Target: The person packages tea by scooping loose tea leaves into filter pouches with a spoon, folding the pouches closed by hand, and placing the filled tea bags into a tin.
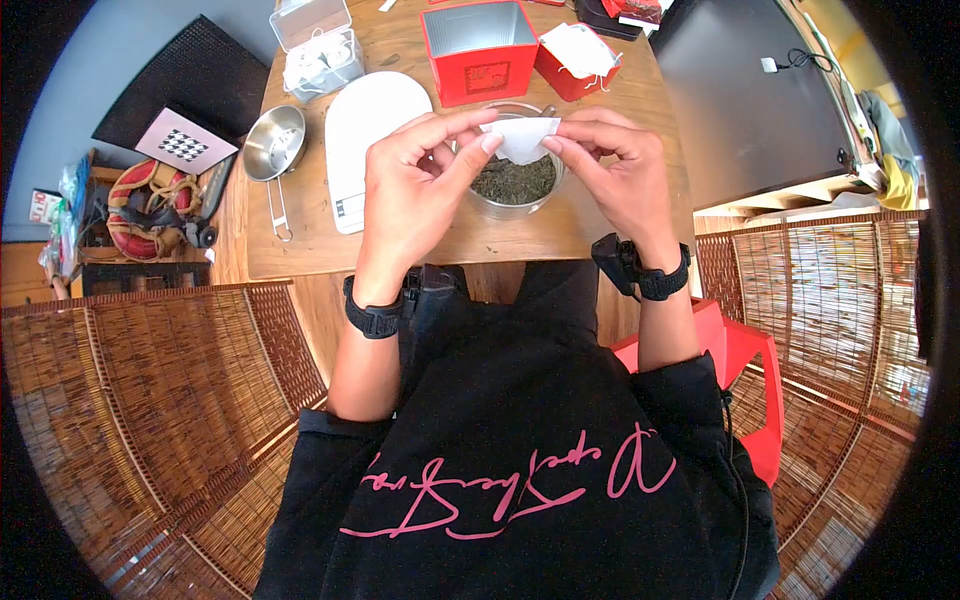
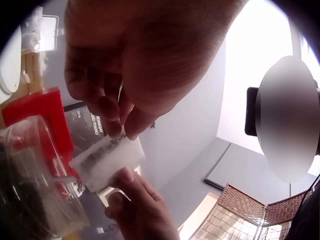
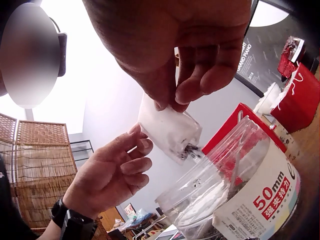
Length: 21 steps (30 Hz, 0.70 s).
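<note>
A small white pouch [image 1: 524, 138] is stretched between both hands above a clear round tub [image 1: 520, 208] of dried dark green leaves [image 1: 512, 182]. My left hand [image 1: 415, 185] pinches one end between thumb and finger; my right hand [image 1: 622, 180] pinches the other. Through the thin pouch [image 2: 112, 162] in the left wrist view, dark bits show along one side. In the right wrist view the pouch [image 3: 170, 130] hangs over the tub [image 3: 250, 200], dark bits at its lower end.
Left of the tub lie a white kitchen scale [image 1: 350, 150], a metal ladle [image 1: 275, 145] and a clear box of white items [image 1: 325, 62]. Behind stand an open red tin [image 1: 482, 75] and a red box with white pouches [image 1: 578, 75]. A red chair [image 1: 765, 400] is at the right.
</note>
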Each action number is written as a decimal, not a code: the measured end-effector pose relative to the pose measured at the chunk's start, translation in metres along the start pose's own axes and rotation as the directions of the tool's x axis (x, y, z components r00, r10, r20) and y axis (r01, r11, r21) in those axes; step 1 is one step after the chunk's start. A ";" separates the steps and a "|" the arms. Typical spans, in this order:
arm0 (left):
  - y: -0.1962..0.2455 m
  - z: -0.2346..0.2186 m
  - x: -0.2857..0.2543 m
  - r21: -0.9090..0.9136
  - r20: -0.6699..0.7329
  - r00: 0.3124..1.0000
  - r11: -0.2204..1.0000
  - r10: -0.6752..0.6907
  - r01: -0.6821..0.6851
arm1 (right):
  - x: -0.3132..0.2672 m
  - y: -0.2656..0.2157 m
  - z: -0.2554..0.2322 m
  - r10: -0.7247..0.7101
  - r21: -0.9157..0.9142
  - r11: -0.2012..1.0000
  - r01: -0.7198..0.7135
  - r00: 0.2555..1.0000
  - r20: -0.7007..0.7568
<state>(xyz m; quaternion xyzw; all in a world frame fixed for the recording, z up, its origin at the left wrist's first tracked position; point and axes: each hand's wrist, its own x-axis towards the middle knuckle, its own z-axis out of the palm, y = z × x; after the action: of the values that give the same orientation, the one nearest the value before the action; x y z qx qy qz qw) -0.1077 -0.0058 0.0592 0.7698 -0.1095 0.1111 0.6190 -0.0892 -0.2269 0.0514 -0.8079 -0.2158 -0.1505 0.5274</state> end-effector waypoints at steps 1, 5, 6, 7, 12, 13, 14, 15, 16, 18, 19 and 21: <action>-0.001 0.000 0.000 0.016 -0.012 1.000 1.000 0.003 -0.003 | 0.000 0.000 0.000 0.000 0.000 1.000 0.000 1.000 0.000; 0.000 0.002 -0.001 0.013 0.014 1.000 1.000 0.024 -0.024 | -0.002 0.002 0.001 0.032 0.031 0.999 -0.033 0.999 0.031; 0.001 0.002 -0.001 0.013 0.013 1.000 1.000 0.024 -0.025 | -0.002 0.003 0.001 0.027 0.027 0.999 -0.029 0.998 0.056; 0.001 0.002 -0.001 0.022 -0.003 1.000 0.999 0.031 -0.030 | -0.002 0.003 0.002 0.027 0.027 0.999 -0.029 0.998 0.056; -0.004 0.002 0.000 0.038 -0.031 0.999 0.999 0.037 -0.036 | -0.003 0.001 0.004 0.057 0.034 0.998 -0.057 0.998 0.010; -0.003 0.004 -0.001 0.055 -0.003 0.999 0.997 0.049 -0.049 | -0.003 0.001 0.005 0.057 0.034 0.998 -0.057 0.998 0.010; -0.003 0.005 -0.002 0.072 0.026 0.998 0.995 0.061 -0.062 | -0.003 0.001 0.007 0.059 0.035 0.998 -0.060 0.998 0.020; -0.003 0.005 -0.001 0.072 0.026 0.998 0.995 0.061 -0.063 | -0.003 0.002 0.007 0.062 0.036 0.997 -0.063 0.998 0.030; -0.003 0.003 -0.001 0.092 -0.013 0.999 0.995 0.050 -0.049 | -0.002 0.004 0.007 0.062 0.036 0.997 -0.063 0.998 0.030; -0.003 0.003 -0.001 0.111 -0.052 0.998 0.993 0.038 -0.032 | -0.001 0.007 0.006 0.067 0.029 0.997 -0.066 0.997 -0.032; -0.004 0.004 -0.001 0.117 -0.017 0.999 0.993 0.035 -0.033 | -0.001 0.005 0.007 0.067 0.030 0.997 -0.066 0.997 -0.031; -0.005 0.004 -0.002 0.122 0.016 0.999 0.992 0.032 -0.034 | -0.002 0.001 0.008 0.096 -0.004 0.995 -0.096 0.991 0.096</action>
<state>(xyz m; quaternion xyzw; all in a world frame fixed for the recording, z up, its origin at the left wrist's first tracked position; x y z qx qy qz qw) -0.1074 -0.0084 0.0529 0.8052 -0.1197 0.1223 0.5678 -0.0908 -0.2205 0.0468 -0.8234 -0.2019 -0.0861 0.5234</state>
